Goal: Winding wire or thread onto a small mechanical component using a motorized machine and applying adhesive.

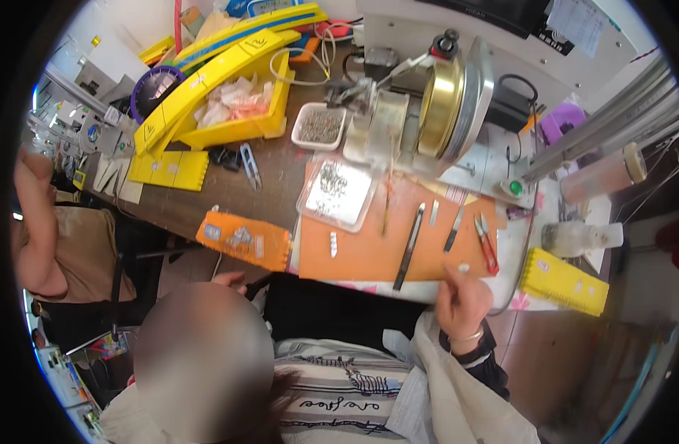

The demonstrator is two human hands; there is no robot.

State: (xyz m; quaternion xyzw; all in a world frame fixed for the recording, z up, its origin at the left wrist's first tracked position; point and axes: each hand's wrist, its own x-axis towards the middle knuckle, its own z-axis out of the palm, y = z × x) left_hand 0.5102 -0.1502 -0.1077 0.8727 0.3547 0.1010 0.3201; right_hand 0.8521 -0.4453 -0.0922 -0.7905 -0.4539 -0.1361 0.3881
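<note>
My right hand (pixel 464 302) is at the front edge of an orange work mat (pixel 354 259), its fingers curled in; whether anything small is in them I cannot make out. A small pale piece (pixel 464 267) lies just past its fingertips. Only a few fingers of my left hand (pixel 230 280) show, below an orange plastic bag (pixel 245 241); a blurred round area hides the rest. On the mat lie a dark pen-like tool (pixel 410 246), a short blade (pixel 434 212), a dark-handled knife (pixel 453 229), red-handled tweezers (pixel 487 245) and some small white pieces (pixel 333 245).
A clear tray of small metal parts (pixel 358 194) and a white tub (pixel 319 126) stand behind the mat. Beyond is a machine with a gold wheel (pixel 437 111). A yellow bin (pixel 262 122) stands at left, a yellow bag (pixel 565 281) at right. Another person's arm (pixel 38 237) is far left.
</note>
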